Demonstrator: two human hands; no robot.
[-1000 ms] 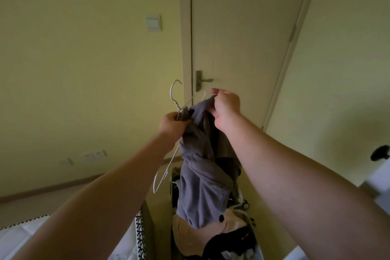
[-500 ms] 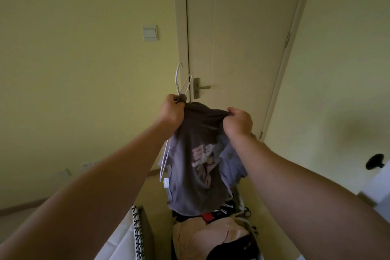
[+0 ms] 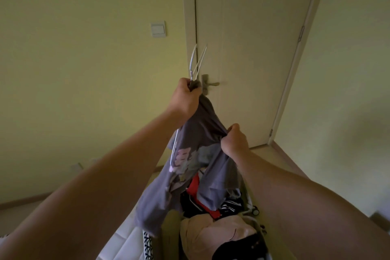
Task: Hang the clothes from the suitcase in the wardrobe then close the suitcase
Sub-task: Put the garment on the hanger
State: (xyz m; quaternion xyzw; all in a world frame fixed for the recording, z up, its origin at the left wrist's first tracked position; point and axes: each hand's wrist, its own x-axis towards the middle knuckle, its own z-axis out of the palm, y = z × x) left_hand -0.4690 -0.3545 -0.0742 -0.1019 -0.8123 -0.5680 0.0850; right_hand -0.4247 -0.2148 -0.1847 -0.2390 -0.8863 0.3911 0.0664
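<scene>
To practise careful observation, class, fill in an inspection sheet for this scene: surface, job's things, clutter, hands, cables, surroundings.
Surface: pale floor by the door.
Job's things: grey T-shirt held up above the suitcase; wire hanger hook sticking up; clothes piled in the suitcase.
Clutter: white item with patterned edge, lower left.
Hands: left hand grips hanger neck and shirt top; right hand grips shirt fabric.
Cables: nothing seen.
Surroundings: closed door, door handle, light switch, yellowish walls.

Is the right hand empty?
No, the right hand pinches a fold of the grey T-shirt, while the left hand grips its top end together with the white hanger.
</scene>
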